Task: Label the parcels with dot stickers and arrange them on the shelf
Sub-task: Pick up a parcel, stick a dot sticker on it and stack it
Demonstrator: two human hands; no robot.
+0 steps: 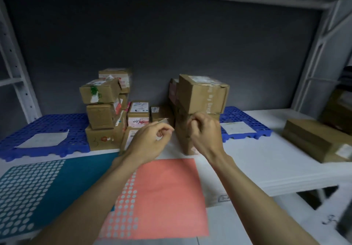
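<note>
Two hands: both raised over the white shelf (266, 161), close to the parcels
Left grip: left hand (150, 142) has thumb and forefinger pinched together on something small and thin; blurred, perhaps a sticker or a scrap of backing; I cannot tell which
Right grip: right hand (205, 130) has its fingers curled at the front of the tall parcel stack (202, 96); whether it pinches a sticker or only touches the cardboard cannot be told
Parcels: left stack (102, 111) stands on the blue pallet mat (47, 130); small parcels (138, 113) sit between the two stacks; one flat parcel (314, 142) lies well apart at the right
Sticker sheets: coral sheet (167, 197) lies under the forearms, with only a few columns of dots gone at its left side; teal sheet (34, 185) lies beside it, with dots gone over its left half
Progress: judged as mid-task; many dots are already used, yet no dot is plainly legible on any box in this blur; a sticker seems to be in hand now
Left to do: press it on; label the remaining boxes; the flat parcel probably needs to join the rest
</note>
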